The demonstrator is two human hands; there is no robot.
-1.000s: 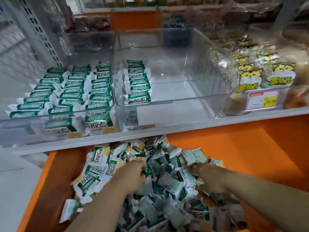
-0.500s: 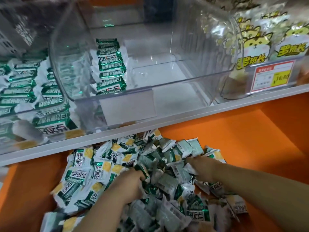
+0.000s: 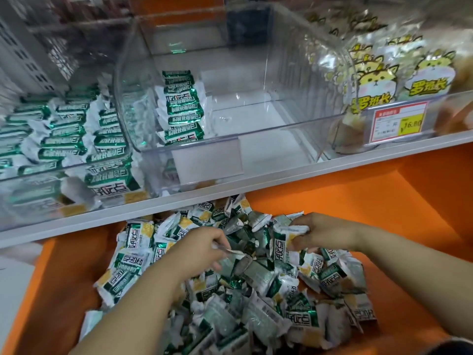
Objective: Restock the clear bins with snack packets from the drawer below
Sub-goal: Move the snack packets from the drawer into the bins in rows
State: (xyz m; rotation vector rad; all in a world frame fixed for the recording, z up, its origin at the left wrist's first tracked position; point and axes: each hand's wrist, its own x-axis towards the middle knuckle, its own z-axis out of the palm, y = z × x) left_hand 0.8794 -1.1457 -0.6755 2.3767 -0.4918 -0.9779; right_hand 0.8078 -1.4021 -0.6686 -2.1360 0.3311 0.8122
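Right hand [image 3: 321, 234] lifted, now pinching packet [image 3: 285, 239] | left hand [image 3: 202, 251] curled into pile [image 3: 256, 293] below bin [image 3: 268, 131], grip unclear | packet lies below bin's empty half; right hand nearer.

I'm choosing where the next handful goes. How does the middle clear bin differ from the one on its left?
The middle bin holds one row of green packets along its left wall, most of its floor bare; the left bin holds several rows across its width. The middle bin carries a blank label holder on its front; none shows on the left bin's visible front. Both are clear plastic on the same shelf.
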